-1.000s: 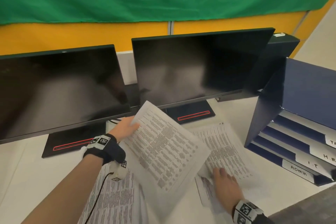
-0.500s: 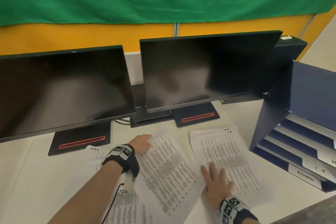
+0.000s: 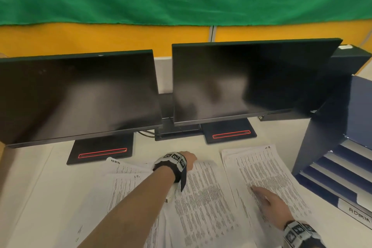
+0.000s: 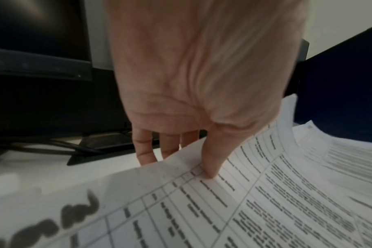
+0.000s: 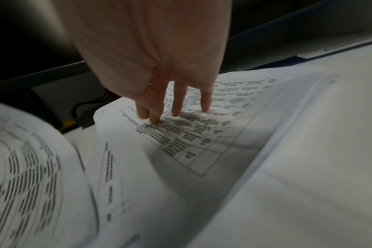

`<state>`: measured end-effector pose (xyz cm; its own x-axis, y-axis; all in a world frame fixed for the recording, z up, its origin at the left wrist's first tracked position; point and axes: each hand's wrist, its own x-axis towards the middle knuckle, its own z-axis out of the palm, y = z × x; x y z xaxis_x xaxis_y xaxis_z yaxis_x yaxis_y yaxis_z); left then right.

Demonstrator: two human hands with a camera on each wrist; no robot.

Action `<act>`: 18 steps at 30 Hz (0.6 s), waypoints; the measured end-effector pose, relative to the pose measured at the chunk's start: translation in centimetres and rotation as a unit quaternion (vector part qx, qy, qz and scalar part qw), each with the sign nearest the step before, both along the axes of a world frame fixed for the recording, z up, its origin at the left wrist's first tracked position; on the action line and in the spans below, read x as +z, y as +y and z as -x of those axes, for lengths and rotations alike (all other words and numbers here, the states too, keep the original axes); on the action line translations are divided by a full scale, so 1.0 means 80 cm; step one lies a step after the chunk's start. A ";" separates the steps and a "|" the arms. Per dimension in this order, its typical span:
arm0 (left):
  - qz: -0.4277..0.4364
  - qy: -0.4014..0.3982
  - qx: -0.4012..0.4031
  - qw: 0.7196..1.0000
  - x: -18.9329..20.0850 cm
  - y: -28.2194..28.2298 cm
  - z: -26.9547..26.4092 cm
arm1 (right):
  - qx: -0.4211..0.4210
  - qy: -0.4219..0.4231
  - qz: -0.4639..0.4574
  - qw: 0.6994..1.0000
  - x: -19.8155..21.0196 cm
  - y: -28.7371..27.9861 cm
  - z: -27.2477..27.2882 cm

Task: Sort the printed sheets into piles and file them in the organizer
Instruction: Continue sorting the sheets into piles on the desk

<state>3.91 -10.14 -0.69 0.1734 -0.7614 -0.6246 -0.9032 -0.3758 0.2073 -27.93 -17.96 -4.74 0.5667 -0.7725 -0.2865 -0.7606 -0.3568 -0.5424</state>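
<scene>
Paper this thin looks light, limp and slippery, so a corner pinch suits it. The left hand pinches the far edge of the middle sheet, thumb on top. The right hand lies flat, fingers straight, on the right pile. Both lie mid-bench, long axes running toward the bench's far edge, beside the organizer.

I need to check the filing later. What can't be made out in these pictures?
- Print on the sheets: too small in the head view, blurred in both wrist views.
- Organizer labels: only ADMIN shows; the picture's right edge cuts off the rest.
- Left hand: wristband hides the fingers in the head view; paper hides their tips in the wrist view.
</scene>
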 end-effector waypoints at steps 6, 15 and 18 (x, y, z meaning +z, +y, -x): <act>0.049 -0.039 0.020 0.998 -0.011 -0.009 0.015 | -0.022 -0.005 0.041 0.999 -0.012 0.006 -0.005; 0.331 -0.036 0.127 0.934 -0.008 0.016 0.008 | -0.013 0.102 0.113 0.988 -0.003 0.045 -0.036; 0.421 -0.055 0.211 0.881 0.008 0.063 -0.022 | 0.027 0.061 0.147 0.987 0.004 0.061 -0.071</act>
<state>5.67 -5.06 -0.04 0.5755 -0.8002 0.1688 -0.7525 -0.4373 0.4925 -22.26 -13.04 -4.41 0.5840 -0.8024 -0.1228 -0.7897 -0.5265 -0.3148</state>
